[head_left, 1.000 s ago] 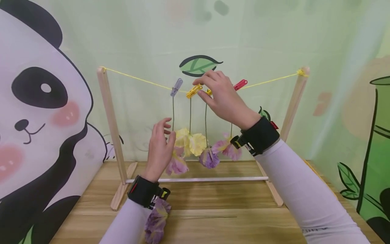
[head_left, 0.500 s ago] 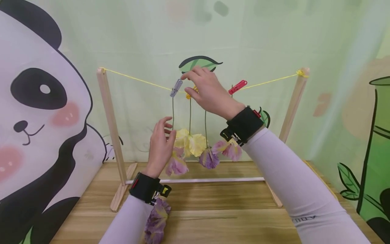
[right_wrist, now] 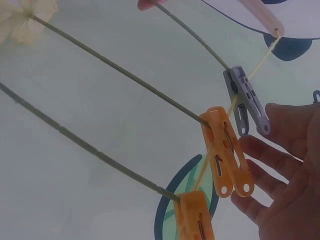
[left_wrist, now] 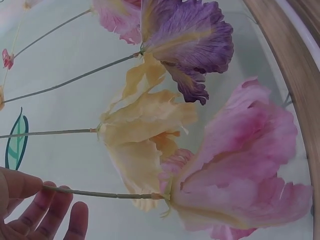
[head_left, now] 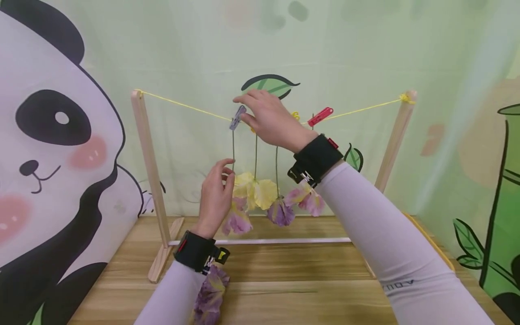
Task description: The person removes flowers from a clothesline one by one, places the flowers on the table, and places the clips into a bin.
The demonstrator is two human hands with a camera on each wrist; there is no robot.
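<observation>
My left hand [head_left: 215, 196] pinches the thin green stem [left_wrist: 100, 194] of a pink artificial flower [left_wrist: 240, 170] between thumb and fingertips. That stem hangs upside down from a grey clothespin [right_wrist: 242, 97] on a yellow string. My right hand [head_left: 270, 115] is right beside this clothespin's handle ends, thumb and fingers spread around them and loosely bent. A yellow clothespin [right_wrist: 220, 150], lying close to the right fingers, holds the stem of a pale yellow flower [head_left: 264, 192]. Further right hang a purple flower [head_left: 281, 212] and a pink-and-yellow flower [head_left: 310, 201], the latter below a red clothespin [head_left: 321, 116].
The yellow string [head_left: 183, 105] runs between two wooden posts [head_left: 150, 167] joined low down by a white rod [head_left: 284, 241]. Another purple flower [head_left: 211, 295] lies on the wooden table [head_left: 260, 266] by the left forearm. A panda-printed backdrop [head_left: 195, 45] stands behind.
My right hand has moved left along the string, from the yellow clothespins to the grey one. My left hand stays by the pink flower's stem.
</observation>
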